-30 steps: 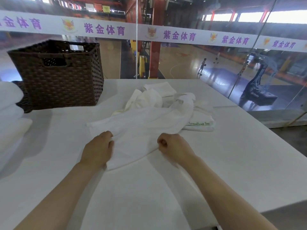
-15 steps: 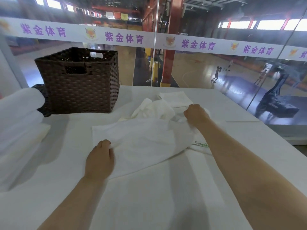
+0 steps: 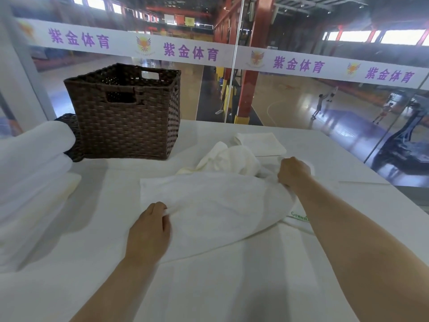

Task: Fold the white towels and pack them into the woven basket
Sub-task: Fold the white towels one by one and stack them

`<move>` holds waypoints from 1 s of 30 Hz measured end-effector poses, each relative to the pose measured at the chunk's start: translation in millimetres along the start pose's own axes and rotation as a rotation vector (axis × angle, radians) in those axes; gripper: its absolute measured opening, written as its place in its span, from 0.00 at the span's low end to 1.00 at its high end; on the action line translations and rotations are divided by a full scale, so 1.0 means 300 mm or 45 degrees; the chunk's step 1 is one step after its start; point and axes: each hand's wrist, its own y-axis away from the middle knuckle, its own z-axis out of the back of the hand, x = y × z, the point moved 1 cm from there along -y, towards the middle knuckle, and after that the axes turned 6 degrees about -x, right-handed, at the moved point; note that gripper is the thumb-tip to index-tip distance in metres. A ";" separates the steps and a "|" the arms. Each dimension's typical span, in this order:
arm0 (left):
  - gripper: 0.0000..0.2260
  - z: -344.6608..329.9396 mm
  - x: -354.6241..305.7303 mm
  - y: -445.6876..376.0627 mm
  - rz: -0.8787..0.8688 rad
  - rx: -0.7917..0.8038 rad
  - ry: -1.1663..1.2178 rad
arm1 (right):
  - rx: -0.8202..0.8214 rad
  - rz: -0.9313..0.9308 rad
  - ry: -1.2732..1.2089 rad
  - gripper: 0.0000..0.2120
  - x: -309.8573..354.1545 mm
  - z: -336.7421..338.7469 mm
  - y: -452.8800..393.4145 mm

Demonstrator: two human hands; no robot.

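Observation:
A white towel [image 3: 216, 205] lies spread on the white table [image 3: 232, 287] in front of me. My left hand [image 3: 148, 228] pinches its near left corner. My right hand [image 3: 293, 172] grips its far right end, fingers curled into the cloth. Behind it sits a crumpled white towel [image 3: 228, 160] and a folded white towel [image 3: 260, 142]. Under my right forearm lies another towel with green lettering [image 3: 299, 217]. The dark brown woven basket [image 3: 130, 112] stands at the back left, its inside looking dark.
A stack of rolled white towels [image 3: 32, 170] fills the left edge, next to a second dark woven item [image 3: 69, 126] behind it. A glass wall with a purple-lettered banner [image 3: 232, 56] runs behind the table. The table's right edge [image 3: 394, 189] falls off nearby.
My right hand left the towel's near edge, reached to the far right end and gripped it. My left hand kept its hold on the near corner. The towel now lies more spread out.

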 end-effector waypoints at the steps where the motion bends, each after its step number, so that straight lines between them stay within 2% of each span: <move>1: 0.03 -0.001 -0.001 0.001 0.000 -0.002 0.009 | -0.005 -0.015 -0.026 0.15 -0.006 -0.001 0.002; 5: 0.07 -0.002 0.001 0.006 0.011 0.011 0.046 | -0.075 -0.135 -0.411 0.12 -0.042 0.009 0.015; 10: 0.12 0.001 0.013 0.005 -0.001 -0.005 0.140 | -0.254 -0.140 -0.885 0.10 -0.057 0.072 0.143; 15: 0.16 0.038 0.015 0.005 -0.089 -0.042 0.343 | -0.330 -0.023 -1.226 0.10 0.004 0.181 0.333; 19: 0.16 0.094 -0.045 0.044 -0.132 0.024 0.535 | -0.262 0.071 -1.444 0.08 0.065 0.255 0.496; 26: 0.10 0.173 -0.152 0.100 -0.088 0.192 0.808 | -0.017 0.388 -1.554 0.05 0.137 0.278 0.723; 28: 0.06 0.177 -0.159 0.110 -0.095 0.230 0.843 | -0.032 0.457 -1.516 0.08 0.131 0.237 0.758; 30: 0.05 0.168 -0.154 0.130 -0.101 0.286 0.865 | -0.082 0.531 -1.323 0.14 0.105 0.169 0.774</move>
